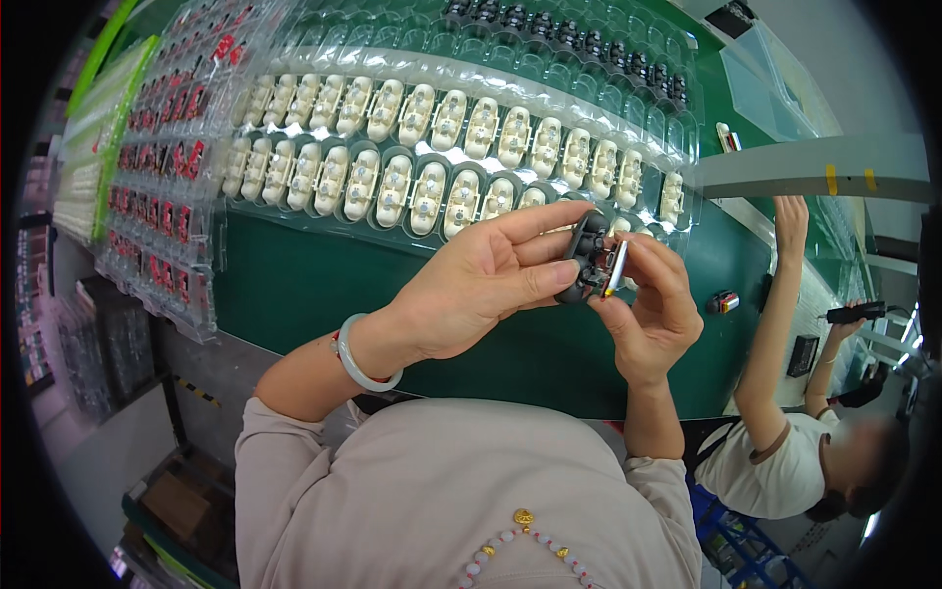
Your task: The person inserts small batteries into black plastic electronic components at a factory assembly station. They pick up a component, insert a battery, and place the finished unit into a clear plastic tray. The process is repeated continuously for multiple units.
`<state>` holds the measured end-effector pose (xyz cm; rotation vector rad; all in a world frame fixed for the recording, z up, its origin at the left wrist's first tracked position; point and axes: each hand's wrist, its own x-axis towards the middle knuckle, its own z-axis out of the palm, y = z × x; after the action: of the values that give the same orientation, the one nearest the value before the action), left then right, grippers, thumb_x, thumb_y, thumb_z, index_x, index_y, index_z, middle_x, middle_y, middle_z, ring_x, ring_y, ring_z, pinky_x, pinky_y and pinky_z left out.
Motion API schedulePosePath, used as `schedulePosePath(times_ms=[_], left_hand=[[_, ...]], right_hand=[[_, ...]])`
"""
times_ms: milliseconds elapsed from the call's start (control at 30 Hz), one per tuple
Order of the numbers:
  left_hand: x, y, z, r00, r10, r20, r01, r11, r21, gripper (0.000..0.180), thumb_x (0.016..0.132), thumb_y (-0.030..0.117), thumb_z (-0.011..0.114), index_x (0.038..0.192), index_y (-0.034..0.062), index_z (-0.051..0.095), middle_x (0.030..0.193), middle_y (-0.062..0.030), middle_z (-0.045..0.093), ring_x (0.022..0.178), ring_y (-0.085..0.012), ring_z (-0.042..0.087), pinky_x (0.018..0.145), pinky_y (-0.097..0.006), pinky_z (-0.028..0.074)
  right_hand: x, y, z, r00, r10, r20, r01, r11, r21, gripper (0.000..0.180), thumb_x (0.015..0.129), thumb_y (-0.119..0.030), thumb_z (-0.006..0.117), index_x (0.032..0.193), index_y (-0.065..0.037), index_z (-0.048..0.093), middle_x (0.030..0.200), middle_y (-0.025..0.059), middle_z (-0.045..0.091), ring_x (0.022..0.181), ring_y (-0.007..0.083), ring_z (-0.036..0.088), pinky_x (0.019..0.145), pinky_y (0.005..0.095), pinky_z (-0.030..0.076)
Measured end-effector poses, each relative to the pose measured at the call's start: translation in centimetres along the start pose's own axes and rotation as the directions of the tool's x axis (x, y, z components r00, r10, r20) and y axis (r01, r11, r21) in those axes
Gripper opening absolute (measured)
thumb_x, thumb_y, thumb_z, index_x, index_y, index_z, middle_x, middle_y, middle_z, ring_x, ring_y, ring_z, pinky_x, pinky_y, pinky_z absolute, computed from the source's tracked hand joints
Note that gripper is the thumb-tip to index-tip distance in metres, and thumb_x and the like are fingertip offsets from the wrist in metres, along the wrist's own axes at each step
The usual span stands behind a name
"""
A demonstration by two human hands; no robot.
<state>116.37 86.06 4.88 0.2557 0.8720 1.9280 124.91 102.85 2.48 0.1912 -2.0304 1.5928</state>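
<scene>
Between the fingers and thumb of my left hand [471, 280] is a black plastic housing [589, 240] with rounded hollows, held above the green table. My right hand [653, 314] pinches a thin silver piece [617, 267], which looks like a flat battery, by its edge. The silver piece stands on its side against the housing's open face. Small inner parts show between the two, but their details are too small to tell. Behind my hands, a clear tray [324, 218] carries rows of cream oval housings [428, 198], several of them partly hidden by my fingers.
Stacked clear trays [221, 257] with red parts [183, 224] stand at the left. Black parts [594, 44] fill a far tray. A small black-and-silver part [723, 301] lies on the green table [294, 285]. At the right, a co-worker's arm [768, 334] reaches forward below a grey beam [805, 172].
</scene>
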Motion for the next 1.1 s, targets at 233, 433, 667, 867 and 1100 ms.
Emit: schedulePosePath(times_ms=[233,433,667,867,1100], left_hand=[[-0.02,0.10,-0.35,1.000,-0.024,-0.016,0.023,0.999,-0.044,0.058,0.085,0.010,0.059,0.134,-0.0011,0.029,0.122,-0.0131,0.047,0.108,-0.0175,0.050,0.090,-0.029,0.045],[-0.14,0.26,-0.33,0.999,-0.038,-0.038,0.037,0.999,-0.036,0.061,0.083,0.011,0.062,0.133,-0.0006,0.030,0.122,-0.0126,0.046,0.112,-0.0174,0.047,0.090,-0.029,0.044],[-0.13,0.23,-0.21,0.998,-0.015,-0.053,0.015,1.000,-0.006,0.062,0.081,0.010,0.063,0.133,-0.0017,0.031,0.123,-0.0128,0.045,0.115,-0.0186,0.045,0.093,-0.030,0.042],[-0.06,0.16,-0.16,0.997,0.008,-0.071,-0.007,1.000,0.007,0.064,0.078,0.006,0.065,0.132,-0.0029,0.031,0.124,-0.0124,0.045,0.116,-0.0197,0.044,0.095,-0.032,0.041],[-0.01,0.20,-0.05,0.997,0.009,-0.075,-0.008,1.000,0.016,0.064,0.077,0.004,0.066,0.131,-0.0030,0.033,0.124,-0.0118,0.045,0.116,-0.0197,0.044,0.095,-0.032,0.040]], right_hand=[[-0.29,0.61,-0.31,0.984,0.174,0.025,-0.173,0.935,0.308,0.051,0.068,0.004,0.070,0.115,0.007,0.051,0.115,0.0200,0.052,0.108,0.0287,0.052,0.093,0.0389,0.042],[-0.18,0.39,-0.15,0.984,0.174,0.028,-0.176,0.954,0.242,0.051,0.066,0.003,0.072,0.113,0.007,0.054,0.113,0.0196,0.053,0.107,0.0279,0.052,0.092,0.0386,0.042],[-0.07,0.17,-0.10,0.991,0.133,0.029,-0.136,0.978,0.158,0.048,0.065,0.002,0.073,0.109,0.007,0.057,0.112,0.0192,0.054,0.105,0.0265,0.052,0.088,0.0362,0.044],[0.01,0.07,-0.08,0.993,0.110,0.034,-0.113,0.986,0.125,0.048,0.064,0.003,0.073,0.109,0.007,0.057,0.111,0.0166,0.052,0.102,0.0249,0.052,0.086,0.0347,0.044],[-0.02,0.07,-0.13,0.987,0.163,0.011,-0.162,0.969,0.185,0.048,0.063,0.003,0.074,0.108,0.007,0.058,0.109,0.0154,0.052,0.100,0.0228,0.052,0.084,0.0333,0.046]])
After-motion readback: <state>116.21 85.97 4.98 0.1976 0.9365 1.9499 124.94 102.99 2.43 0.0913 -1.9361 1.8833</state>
